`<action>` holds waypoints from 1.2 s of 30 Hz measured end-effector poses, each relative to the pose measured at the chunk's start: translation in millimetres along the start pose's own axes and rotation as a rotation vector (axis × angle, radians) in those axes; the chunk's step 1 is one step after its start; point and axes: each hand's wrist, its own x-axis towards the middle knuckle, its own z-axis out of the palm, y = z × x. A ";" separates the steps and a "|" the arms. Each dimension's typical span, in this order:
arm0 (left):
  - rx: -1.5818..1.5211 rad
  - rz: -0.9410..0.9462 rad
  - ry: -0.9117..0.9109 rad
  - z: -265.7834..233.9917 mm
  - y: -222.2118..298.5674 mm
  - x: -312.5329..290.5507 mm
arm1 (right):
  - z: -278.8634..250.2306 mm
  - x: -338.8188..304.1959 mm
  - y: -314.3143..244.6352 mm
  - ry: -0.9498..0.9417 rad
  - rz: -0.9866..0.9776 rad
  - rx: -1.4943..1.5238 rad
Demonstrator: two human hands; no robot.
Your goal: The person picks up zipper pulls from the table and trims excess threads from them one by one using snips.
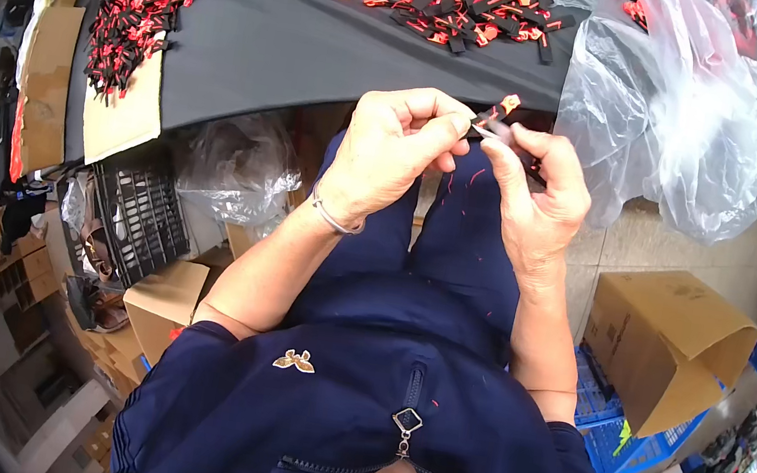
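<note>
Left hand: it (388,153) is hanging over the lap, just off the near edge of the tabletop (271,38); its thumb and forefinger are pinching a small black strip (494,114).
Right hand: it (546,200) is facing the left one, thumb and forefinger bending toward the strip's lower end; a pale sliver (483,132) is showing at the fingertips, too blurred to name, so I cannot tell whether these fingers are gripping it.
Black strip: it is lying between the two hands, tilting up toward the near edge of the tabletop, its orange-red end pointing away from the person.
Step in hand: the hands appear to be doing close fingertip work on this one strip, probably at its lower end.
Next move: it is likely calling for a steady left pinch and a small, exact motion of the right fingertips; slipping would be the main risk.
Middle pile: black and orange-red pieces (450,0) are heaping up toward the far edge of the tabletop.
Left pile: similar pieces (150,16) are lying on a cardboard sheet (121,118) at the left end.
Plastic bag: clear film (675,123) is draping over the near right corner.
Lap: red thread bits (476,178) are lying on the dark blue trousers (471,235).
Floor at right: a cardboard box (640,336) is standing beside a blue crate (605,452).
</note>
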 end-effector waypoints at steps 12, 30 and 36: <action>0.721 0.727 -0.120 -5.0 -8.2 3.9 | -1.3 17.6 -2.0 -0.216 0.634 0.604; -0.265 -0.190 -0.078 10.0 -37.3 -4.0 | 9.8 -5.7 14.9 -0.002 0.350 0.533; -0.273 -0.132 0.025 9.8 -42.9 -2.6 | -2.4 -3.2 8.8 -0.020 0.276 0.116</action>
